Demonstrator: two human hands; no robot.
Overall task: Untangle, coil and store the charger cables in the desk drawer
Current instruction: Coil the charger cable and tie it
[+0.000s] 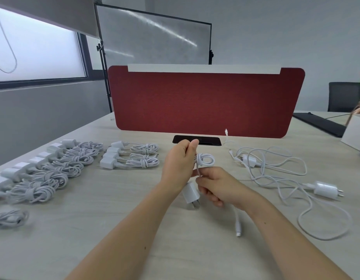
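Head view: cable loops (205, 160) gripped in left hand (180, 162), lower strand (198, 170) pinched in right hand (217, 186), adapter (191, 196) just below.

Single view for me, the head cam, so there is no second view and no overlap. It sits above and behind the hands, facing forward and down across the desk (84, 199). It's close in: both forearms enter from the bottom edge, and the left hand (180, 160) and right hand (215, 186) meet near frame centre, both gripping a cable (205, 159). The lens is wide, so lines bend toward the edges and the far left goes soft. Left of the hands I get the coiled chargers (53, 168), right of them the loose chargers (324, 187). Beyond the hands the divider (205, 102) fills mid-frame, with a whiteboard (154, 35) above it, a window (33, 47) up left and a chair (343, 97) far right.
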